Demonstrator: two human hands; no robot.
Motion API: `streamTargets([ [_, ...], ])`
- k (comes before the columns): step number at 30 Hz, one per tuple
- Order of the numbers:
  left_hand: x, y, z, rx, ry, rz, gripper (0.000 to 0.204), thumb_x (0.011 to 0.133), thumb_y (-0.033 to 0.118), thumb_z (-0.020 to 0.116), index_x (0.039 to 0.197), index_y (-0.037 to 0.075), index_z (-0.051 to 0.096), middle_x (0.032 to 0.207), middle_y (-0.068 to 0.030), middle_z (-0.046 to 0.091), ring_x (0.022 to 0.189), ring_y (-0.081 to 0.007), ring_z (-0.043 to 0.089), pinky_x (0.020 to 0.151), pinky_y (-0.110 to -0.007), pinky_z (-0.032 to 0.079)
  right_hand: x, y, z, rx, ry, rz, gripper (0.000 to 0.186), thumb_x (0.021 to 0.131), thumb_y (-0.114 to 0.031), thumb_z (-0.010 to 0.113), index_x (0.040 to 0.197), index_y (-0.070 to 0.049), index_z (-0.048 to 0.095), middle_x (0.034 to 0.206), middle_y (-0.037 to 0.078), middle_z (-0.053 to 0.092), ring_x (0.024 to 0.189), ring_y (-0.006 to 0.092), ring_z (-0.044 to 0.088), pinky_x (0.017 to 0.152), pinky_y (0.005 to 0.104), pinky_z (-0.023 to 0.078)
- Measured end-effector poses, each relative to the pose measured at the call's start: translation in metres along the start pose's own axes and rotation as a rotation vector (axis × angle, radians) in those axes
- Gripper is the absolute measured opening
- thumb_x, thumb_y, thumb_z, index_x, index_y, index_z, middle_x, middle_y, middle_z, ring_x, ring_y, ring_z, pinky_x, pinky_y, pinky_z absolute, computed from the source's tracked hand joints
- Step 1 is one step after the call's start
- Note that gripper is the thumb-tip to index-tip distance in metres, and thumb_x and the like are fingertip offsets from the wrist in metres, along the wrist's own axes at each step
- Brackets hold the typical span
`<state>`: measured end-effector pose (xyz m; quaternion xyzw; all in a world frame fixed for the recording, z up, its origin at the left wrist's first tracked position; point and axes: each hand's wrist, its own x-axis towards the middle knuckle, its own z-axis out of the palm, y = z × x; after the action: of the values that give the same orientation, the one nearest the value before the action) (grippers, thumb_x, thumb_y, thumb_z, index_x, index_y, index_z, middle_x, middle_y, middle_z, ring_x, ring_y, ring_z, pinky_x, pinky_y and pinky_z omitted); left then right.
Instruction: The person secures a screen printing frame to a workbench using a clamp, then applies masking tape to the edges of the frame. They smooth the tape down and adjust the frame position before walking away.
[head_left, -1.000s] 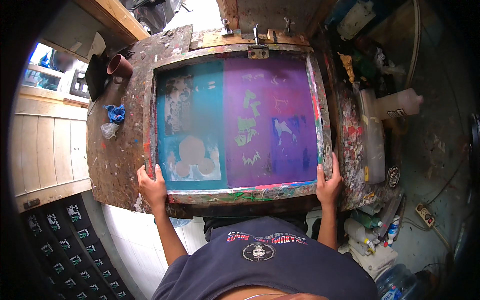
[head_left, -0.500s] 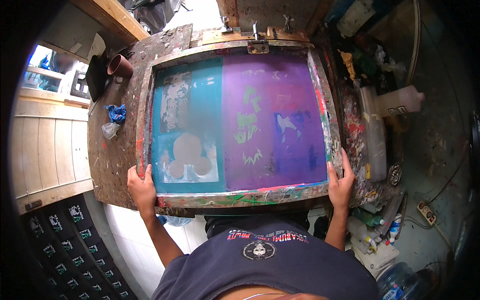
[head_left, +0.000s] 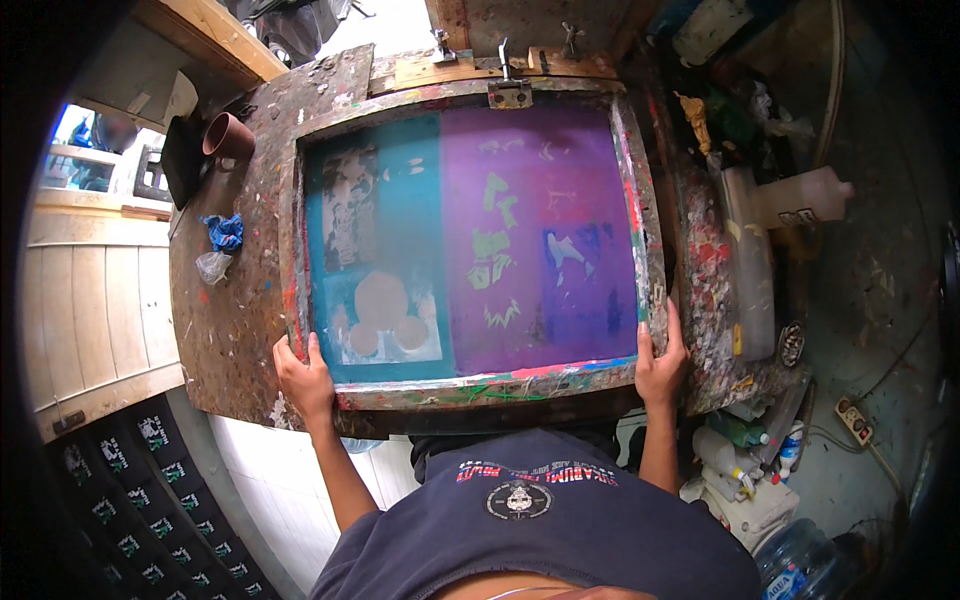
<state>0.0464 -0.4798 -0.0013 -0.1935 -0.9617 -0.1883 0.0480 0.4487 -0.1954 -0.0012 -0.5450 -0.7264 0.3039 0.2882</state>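
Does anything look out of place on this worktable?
A crumpled blue wad and crumpled clear plastic lie loose left of the frame, like discarded litter. The frame is heavily stained; no break shows.

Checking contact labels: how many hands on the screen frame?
2: left hand on the screen frame's left side, right hand on its right side, both near the front corners.

The water jug (head_left: 800, 548) gets cut off by the bottom edge, same with the dark shirt (head_left: 525, 540). A big chunk of worktable (head_left: 235, 320) is hidden under the framed screen (head_left: 470, 240).
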Motion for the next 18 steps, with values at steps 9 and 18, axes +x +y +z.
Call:
streamTargets([
  [9,0.000,0.008,-0.002,-0.004,0.030,0.002,0.048,0.095,0.027,0.069,0.122,-0.011,0.058,0.120,-0.0280,0.062,0.111,-0.0455,0.061,0.097,-0.048,0.047,0.002,-0.004,-0.002,-0.009,0.004,0.003,0.050,0.096,-0.019,0.065,0.140,0.003,0.055,0.120,0.028,0.069,0.111,0.0396,0.069,0.094,0.0429,0.053],
  [18,0.013,0.015,-0.039,-0.030,-0.058,-0.004,0.043,0.095,0.025,0.069,0.120,-0.010,0.060,0.115,-0.0264,0.064,0.104,-0.0441,0.064,0.093,-0.047,0.049,0.007,-0.026,-0.027,0.122,-0.073,0.090,0.052,0.098,-0.015,0.065,0.142,0.009,0.052,0.130,0.024,0.066,0.118,0.0239,0.064,0.102,0.0351,0.047],
])
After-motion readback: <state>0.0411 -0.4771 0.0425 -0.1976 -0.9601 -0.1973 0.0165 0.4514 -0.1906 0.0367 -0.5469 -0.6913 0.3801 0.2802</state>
